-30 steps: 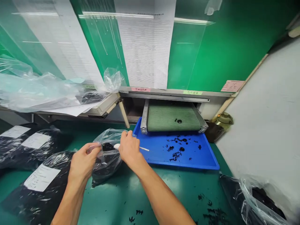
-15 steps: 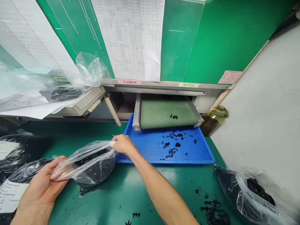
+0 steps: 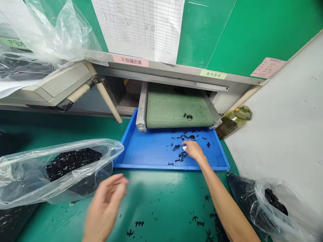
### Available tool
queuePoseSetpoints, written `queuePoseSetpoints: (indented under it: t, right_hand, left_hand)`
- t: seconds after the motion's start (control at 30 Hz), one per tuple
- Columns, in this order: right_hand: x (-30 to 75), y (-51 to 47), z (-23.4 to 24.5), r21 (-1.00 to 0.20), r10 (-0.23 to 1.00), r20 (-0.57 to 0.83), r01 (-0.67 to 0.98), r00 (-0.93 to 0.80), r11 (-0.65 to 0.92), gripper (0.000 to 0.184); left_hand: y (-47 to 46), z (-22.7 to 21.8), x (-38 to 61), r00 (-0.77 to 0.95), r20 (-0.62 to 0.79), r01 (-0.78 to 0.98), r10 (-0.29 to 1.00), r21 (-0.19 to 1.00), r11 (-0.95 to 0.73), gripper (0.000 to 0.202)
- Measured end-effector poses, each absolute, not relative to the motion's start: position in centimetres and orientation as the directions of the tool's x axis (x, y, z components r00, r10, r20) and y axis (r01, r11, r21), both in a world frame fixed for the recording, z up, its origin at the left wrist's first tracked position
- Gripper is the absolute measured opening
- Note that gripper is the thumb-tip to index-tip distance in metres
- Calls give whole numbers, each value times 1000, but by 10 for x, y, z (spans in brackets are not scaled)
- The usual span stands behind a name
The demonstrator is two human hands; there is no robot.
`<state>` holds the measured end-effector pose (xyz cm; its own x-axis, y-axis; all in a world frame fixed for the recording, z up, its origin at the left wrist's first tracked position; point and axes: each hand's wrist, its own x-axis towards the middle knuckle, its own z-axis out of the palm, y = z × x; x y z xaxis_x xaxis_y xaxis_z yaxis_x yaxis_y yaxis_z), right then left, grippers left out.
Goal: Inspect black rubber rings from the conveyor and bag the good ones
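Note:
My right hand (image 3: 193, 150) is down in the blue tray (image 3: 148, 164), fingers drawn together among small black plastic pieces (image 3: 182, 156). Something white shows at a fingertip; whatever the fingers pinch is hidden. A black ring (image 3: 192, 137) lies just beyond them. Over the green tabletop, my left hand (image 3: 107, 205) is empty, its fingers loosely curved and thumb apart. Left of it lies a clear plastic bag (image 3: 111, 145), its mouth wide and facing up, with many small black pieces (image 3: 73, 161) inside.
A green conveyor belt (image 3: 171, 107) carrying another black ring (image 3: 189, 117) ends above the tray. An amber bottle (image 3: 233, 121) stands by the right wall. A bag of black parts (image 3: 252, 198) lies front right. Loose black bits (image 3: 139, 223) are scattered on the table.
Both hands have let go of the clear bag, which now lies at the left with its mouth spread. My right hand has moved right into the tray; the view has shifted closer.

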<state>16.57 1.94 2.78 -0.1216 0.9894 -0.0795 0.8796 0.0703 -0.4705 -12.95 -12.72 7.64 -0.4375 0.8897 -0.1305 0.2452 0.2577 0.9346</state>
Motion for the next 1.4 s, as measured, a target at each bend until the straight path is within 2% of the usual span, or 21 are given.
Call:
queuePoseSetpoints:
  t: [0.13, 0.27, 0.43, 0.57, 0.67, 0.7, 0.8, 0.87, 0.93, 1.0, 1.07, 1.17, 1.23, 1.3, 1.4]
  right_hand:
    - [157, 33, 10, -450, 981, -74, 884, -180, 128, 33]
    - [149, 32, 17, -465, 967, -87, 868, -239, 173, 30]
    - [134, -5, 48, -557, 931, -38, 782, -362, 281, 21]
    - [126, -28, 62, -663, 941, -50, 716, -334, 219, 20]
    - [134, -31, 62, -806, 936, -133, 585, -325, 88, 34]
    - [138, -31, 60, -851, 936, -142, 522, -322, 50, 34]
    - [148, -28, 47, -958, 965, -84, 286, -248, -10, 19]
    - [149, -24, 37, -978, 987, -30, 211, -161, 4, 15]
    - [147, -19, 33, -937, 995, 13, 346, -95, 46, 20]
    - [144, -15, 39, -814, 997, 31, 578, -70, 66, 26]
    - [142, -12, 50, -745, 986, -30, 662, -161, 85, 31]
    - [139, -13, 64, -883, 894, -141, 463, -425, 81, 29]
    - [136, -15, 63, -968, 861, -101, 247, -499, 30, 24]
    - [132, -13, 54, -999, 886, -19, 39, -463, -2, 19]
    - [126, -4, 42, -987, 966, 50, -162, -253, 9, 15]
  left_hand:
    - [-90, 50, -81, -145, -236, 24, 961, 970, 242, 30]
    - [-57, 37, -55, -40, -277, -107, 960, 956, 272, 30]
    - [-38, 27, -30, 92, -308, -258, 947, 911, 321, 33]
    - [-35, 21, -23, 185, -343, -462, 921, 797, 390, 28]
    - [-34, 17, -27, 226, -423, -572, 877, 672, 471, 29]
    - [-33, 16, -28, 234, -440, -596, 867, 640, 485, 29]
    - [-32, 14, -30, 246, -440, -652, 864, 584, 483, 30]
    - [-33, 13, -30, 241, -427, -678, 872, 569, 466, 29]
    - [-33, 12, -30, 235, -420, -691, 876, 562, 455, 27]
    - [-34, 11, -30, 226, -416, -695, 881, 565, 445, 27]
    - [-34, 10, -30, 218, -410, -696, 886, 571, 436, 26]
    - [-35, 8, -32, 204, -399, -708, 894, 570, 416, 27]
    - [-34, 7, -32, 185, -391, -727, 902, 563, 393, 27]
    - [-34, 7, -32, 169, -386, -746, 907, 552, 374, 26]
    - [-35, 5, -32, 153, -390, -763, 908, 538, 359, 23]
